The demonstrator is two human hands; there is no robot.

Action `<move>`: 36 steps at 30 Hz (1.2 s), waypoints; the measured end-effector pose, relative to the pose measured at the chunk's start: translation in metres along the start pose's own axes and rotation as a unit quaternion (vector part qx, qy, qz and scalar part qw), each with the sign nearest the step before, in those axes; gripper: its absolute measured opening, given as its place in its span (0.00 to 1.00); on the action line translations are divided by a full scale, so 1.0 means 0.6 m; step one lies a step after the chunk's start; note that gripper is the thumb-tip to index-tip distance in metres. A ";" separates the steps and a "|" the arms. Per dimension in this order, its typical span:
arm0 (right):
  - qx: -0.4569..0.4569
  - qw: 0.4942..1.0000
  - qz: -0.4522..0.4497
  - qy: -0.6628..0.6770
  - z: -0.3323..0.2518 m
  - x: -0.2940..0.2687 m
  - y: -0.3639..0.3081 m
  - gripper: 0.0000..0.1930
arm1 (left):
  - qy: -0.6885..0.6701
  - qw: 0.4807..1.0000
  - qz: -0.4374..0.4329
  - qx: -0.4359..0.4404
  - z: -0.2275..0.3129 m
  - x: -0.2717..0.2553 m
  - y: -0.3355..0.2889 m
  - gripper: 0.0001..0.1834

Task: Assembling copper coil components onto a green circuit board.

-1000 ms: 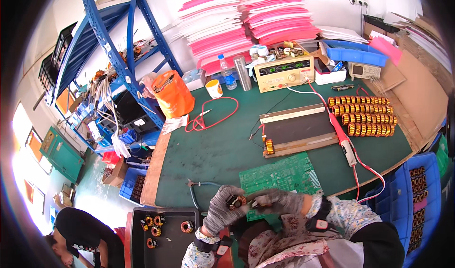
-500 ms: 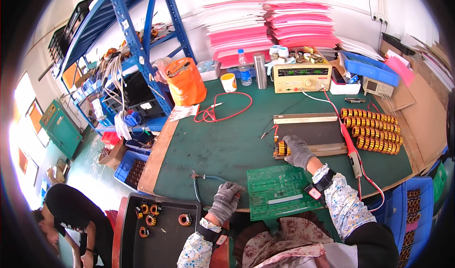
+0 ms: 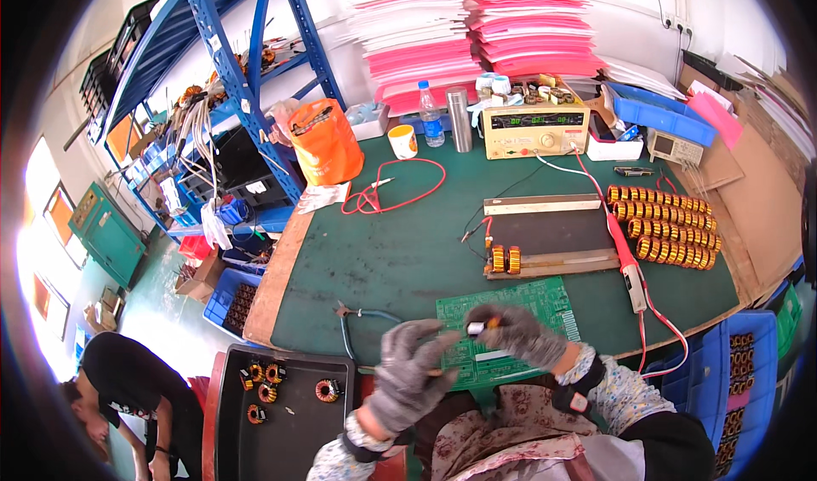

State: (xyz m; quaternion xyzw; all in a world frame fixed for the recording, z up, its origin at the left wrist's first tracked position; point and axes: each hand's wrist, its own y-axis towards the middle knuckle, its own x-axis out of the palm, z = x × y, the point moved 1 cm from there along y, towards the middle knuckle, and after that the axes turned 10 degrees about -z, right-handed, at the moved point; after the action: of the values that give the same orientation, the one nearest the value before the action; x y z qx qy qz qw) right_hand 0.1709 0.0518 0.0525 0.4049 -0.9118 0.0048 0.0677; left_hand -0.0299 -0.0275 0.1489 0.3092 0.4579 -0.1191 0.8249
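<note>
My right hand (image 3: 521, 338), in a grey glove, is closed over the green circuit board (image 3: 545, 298). Between its fingertips shows a small part with white, dark and copper-coloured sides (image 3: 479, 327); its kind cannot be made out. My left hand (image 3: 408, 377), also gloved, faces it from the left, fingers apart and with nothing visible in them. Beyond the board, two copper-wound ring coils (image 3: 505, 260) stand at the left end of a fixture with metal rails (image 3: 557, 266). Pliers with blue handles (image 3: 347, 328) lie left of the board.
Rows of ring coils (image 3: 672, 230) stand at the right, by a red-and-white probe (image 3: 628, 268). A black tray (image 3: 281, 438) with several coils is at the lower left. Behind are a yellow bench meter (image 3: 536, 132), a bottle (image 3: 431, 119) and a cup (image 3: 402, 142). A person (image 3: 128, 396) bends at the left.
My right hand has come back from the fixture toward me with a small part in it, uncovering the two coils there. My left hand has opened and risen slightly beside the board.
</note>
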 end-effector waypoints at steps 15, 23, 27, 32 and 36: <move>0.011 0.749 0.231 -0.621 0.014 -0.204 0.010 0.40 | 0.190 0.935 -0.102 -0.281 -0.218 -0.003 -0.305 0.27; -0.027 0.785 0.223 -0.578 0.009 -0.187 -0.009 0.38 | 0.181 0.920 -0.115 -0.329 -0.274 0.020 -0.335 0.34; -0.055 0.757 0.275 -0.590 -0.016 -0.109 -0.030 0.36 | 0.281 0.895 -0.143 -0.314 -0.245 0.018 -0.340 0.34; -0.098 0.851 0.172 -0.486 -0.053 0.002 -0.033 0.30 | 0.173 0.900 -0.122 -0.381 -0.236 0.009 -0.326 0.31; -0.039 0.951 -0.097 -0.292 -0.034 0.074 -0.022 0.25 | -0.123 0.939 0.043 -0.319 -0.173 -0.012 -0.306 0.24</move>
State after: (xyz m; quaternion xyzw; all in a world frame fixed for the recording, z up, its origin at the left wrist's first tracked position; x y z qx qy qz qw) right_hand 0.1536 0.0113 0.0780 0.4723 -0.8476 -0.1553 -0.1854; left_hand -0.1927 -0.1070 0.0411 0.0323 0.3527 0.0318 0.9346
